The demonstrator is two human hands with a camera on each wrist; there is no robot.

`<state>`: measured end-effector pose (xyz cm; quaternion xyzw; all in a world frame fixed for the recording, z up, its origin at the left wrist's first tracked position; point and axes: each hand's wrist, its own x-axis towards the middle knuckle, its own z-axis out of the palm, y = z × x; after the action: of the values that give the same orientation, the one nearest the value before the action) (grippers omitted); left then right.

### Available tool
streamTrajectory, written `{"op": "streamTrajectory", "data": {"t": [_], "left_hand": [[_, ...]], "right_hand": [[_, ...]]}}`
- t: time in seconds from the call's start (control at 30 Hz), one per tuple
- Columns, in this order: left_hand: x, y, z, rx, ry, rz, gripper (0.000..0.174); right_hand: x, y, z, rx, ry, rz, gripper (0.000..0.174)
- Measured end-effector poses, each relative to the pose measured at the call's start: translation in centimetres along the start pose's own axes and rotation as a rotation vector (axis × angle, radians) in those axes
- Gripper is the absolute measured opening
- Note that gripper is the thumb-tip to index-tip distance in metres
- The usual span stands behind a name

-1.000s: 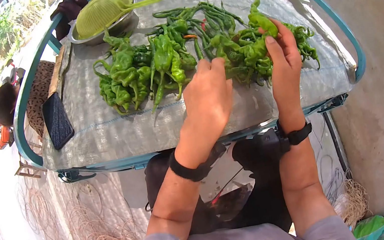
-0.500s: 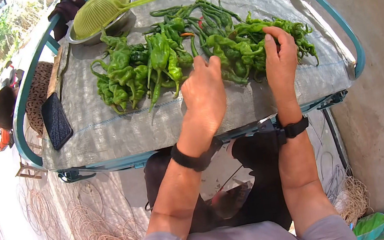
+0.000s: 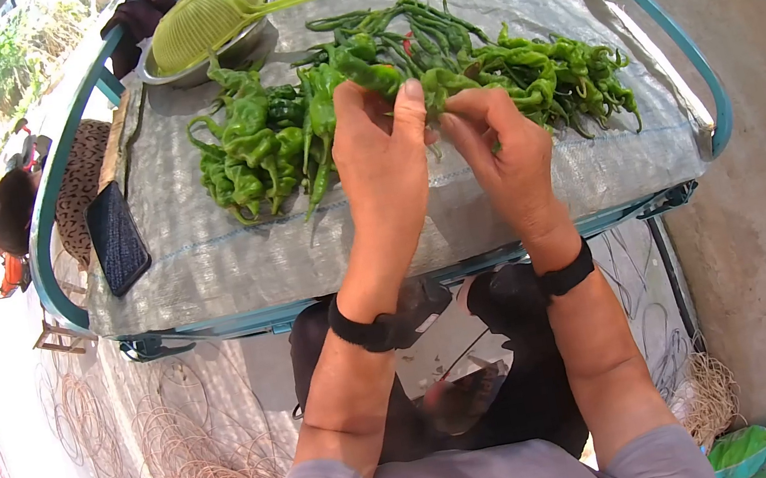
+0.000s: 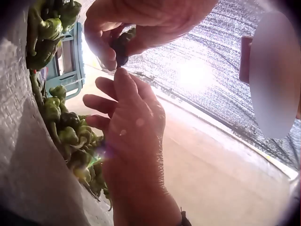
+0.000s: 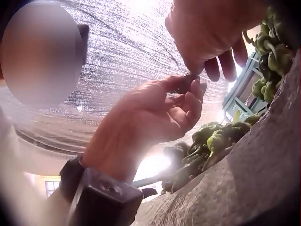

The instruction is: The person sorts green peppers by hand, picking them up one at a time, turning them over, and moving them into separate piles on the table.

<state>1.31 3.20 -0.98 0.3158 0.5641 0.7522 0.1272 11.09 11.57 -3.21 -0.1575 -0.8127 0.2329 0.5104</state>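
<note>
My left hand (image 3: 379, 164) holds a wrinkled green pepper (image 3: 365, 72) between thumb and fingers, above the front of the heap. Close beside it, my right hand (image 3: 508, 155) pinches at the pepper's near end with thumb and forefinger. In the left wrist view, the pepper (image 4: 123, 46) looks dark against the glare, and the fingertips of both hands meet at its end. Bunched green peppers lie left (image 3: 249, 150) and right (image 3: 568, 71) of the hands. Behind them are long thin green chillies (image 3: 440, 32), with a red one among them.
A grey woven sheet (image 3: 237, 273) covers the cart bed, bordered by teal rails (image 3: 655, 16). At the back left, a yellow-green strainer (image 3: 205, 26) sits on a metal bowl (image 3: 184, 76). A dark phone (image 3: 117, 238) lies near the left edge.
My right hand lifted a pepper on the right, set it down on the right pile, then moved left to meet my left hand. The left hand has turned and now holds a pepper up.
</note>
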Motion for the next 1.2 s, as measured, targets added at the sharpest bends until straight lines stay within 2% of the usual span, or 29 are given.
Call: {"op": "streamTrajectory", "data": {"t": [0.13, 0.23, 0.3, 0.33, 0.4, 0.43, 0.53, 0.67, 0.77, 0.87, 1.07, 1.2], "left_hand": [[0.1, -0.2, -0.7, 0.174, 0.054, 0.044, 0.032], [0.5, -0.3, -1.1, 0.195, 0.035, 0.041, 0.035], [0.7, -0.4, -1.6, 0.207, 0.036, 0.078, 0.034], [0.8, -0.3, -1.9, 0.322, 0.076, 0.121, 0.032], [0.9, 0.3, -2.9, 0.555, 0.152, 0.206, 0.029], [1.0, 1.0, -3.2, 0.590, 0.147, 0.122, 0.032], [1.4, 0.2, -4.7, 0.929, 0.203, 0.312, 0.034], [1.3, -0.5, -5.7, 1.139, 0.077, 0.297, 0.044], [1.0, -0.4, -5.4, 1.200, 0.043, 0.308, 0.047], [1.4, -1.6, -5.1, 1.303, 0.082, 0.368, 0.042], [1.8, -2.1, -5.4, 1.223, 0.111, 0.419, 0.039], [1.7, -0.8, -5.1, 0.915, 0.170, 0.372, 0.034]], "right_hand": [[0.2, -0.4, 0.2, -0.042, -0.034, -0.045, 0.015], [0.3, -0.8, 0.0, -0.108, 0.068, -0.044, 0.014], [0.7, -0.5, -0.4, -0.137, 0.206, -0.011, 0.012], [1.0, -0.1, -0.7, -0.151, 0.276, 0.005, 0.011], [1.9, 0.9, -1.7, -0.323, 0.339, -0.099, 0.010], [2.3, 1.5, -2.2, -0.409, 0.372, -0.150, 0.009], [2.4, 2.6, -3.2, -0.623, 0.351, -0.033, 0.008], [1.8, 4.4, -3.2, -0.649, 0.308, 0.102, 0.010], [2.0, 3.0, -2.8, -0.608, 0.356, -0.029, 0.012], [2.0, 2.0, -2.2, -0.495, 0.334, -0.061, 0.014], [1.7, 1.3, -1.1, -0.383, 0.234, -0.119, 0.018], [1.4, 0.7, -0.5, -0.255, 0.235, -0.092, 0.018]]}}
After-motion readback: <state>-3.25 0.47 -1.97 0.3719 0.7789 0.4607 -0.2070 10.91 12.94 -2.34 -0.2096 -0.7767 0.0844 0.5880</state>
